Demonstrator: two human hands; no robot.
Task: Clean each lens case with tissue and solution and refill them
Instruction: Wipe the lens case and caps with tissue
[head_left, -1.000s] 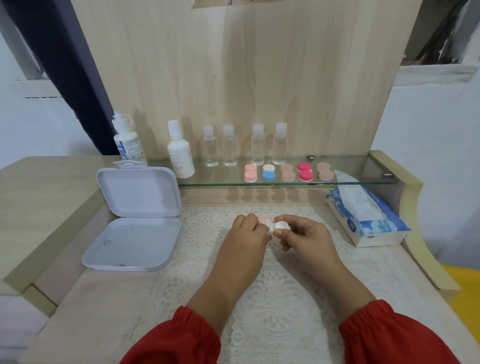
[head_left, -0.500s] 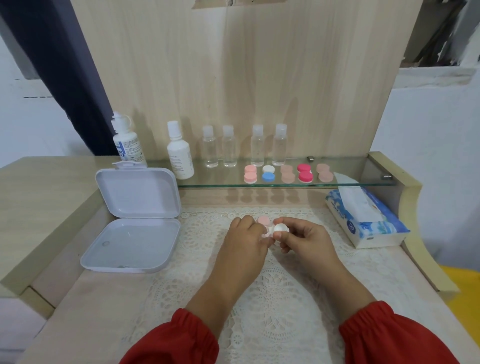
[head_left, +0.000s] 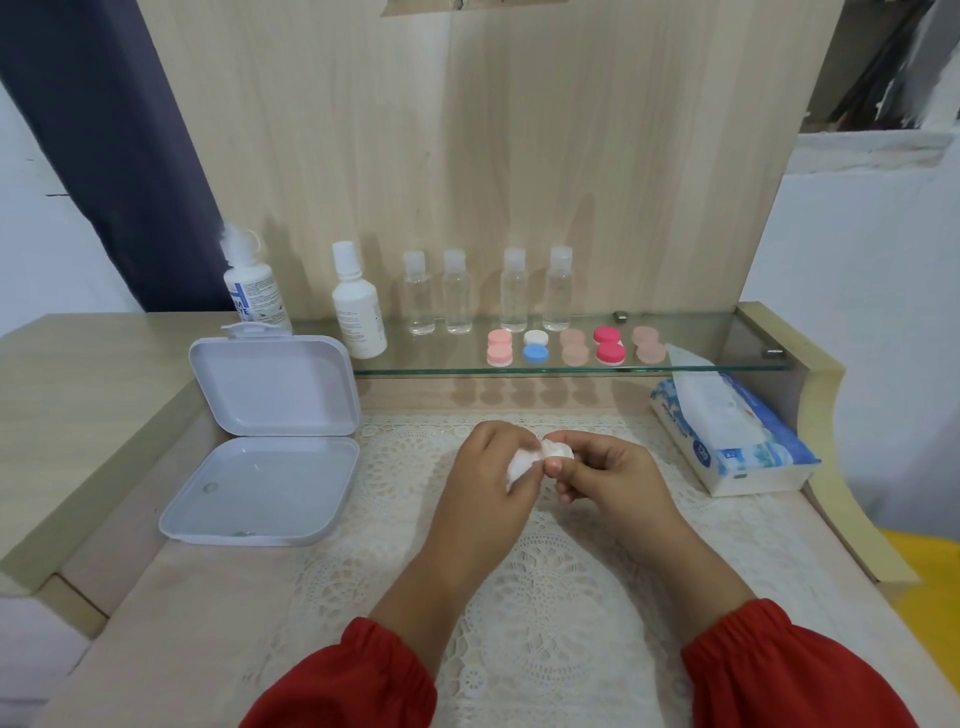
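You wipe a lens case over the lace mat.
White box (head_left: 260, 457) lies open at left; your left hand (head_left: 488, 478) pinches a tissue wad (head_left: 521, 465) against the case (head_left: 558, 451), which your right hand (head_left: 608, 475) grips; tissue pack (head_left: 737, 441) sits at right.

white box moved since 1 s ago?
No. The white box sits in the same spot against the glass shelf; only the camera shifted slightly.
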